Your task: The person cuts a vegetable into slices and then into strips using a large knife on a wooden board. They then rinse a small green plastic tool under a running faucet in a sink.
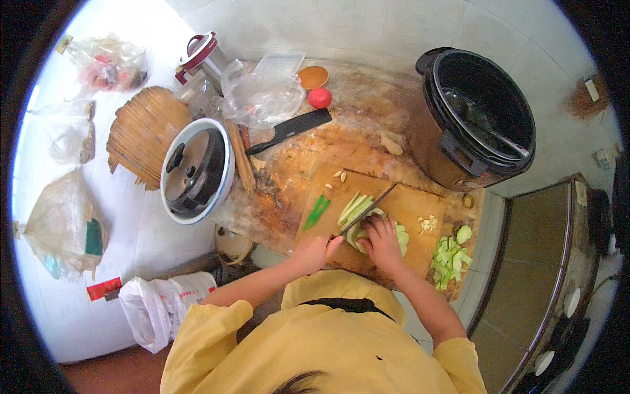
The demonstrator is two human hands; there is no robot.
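My left hand (314,253) is closed round the handle of a kitchen knife (371,207), whose dark blade slants up to the right over the wooden cutting board (410,197). Under the curled fingers of my right hand (384,244) are pale green vegetable slices (402,240), held down beside the blade. Cut strips (355,206) of the same vegetable lie on the blade's far side. Left of them sits a bright green pepper piece (317,212). Several garlic cloves (340,175) rest near the board's far edge, and chopped garlic (428,224) lies to the right.
Pale green trimmings (449,261) lie at the table's right edge. A large black cooker pot (482,118) stands far right. Towards the back left are a black cleaver (291,131), a red round item (319,98), plastic bags (262,95) and a white basin (227,177) holding a lid.
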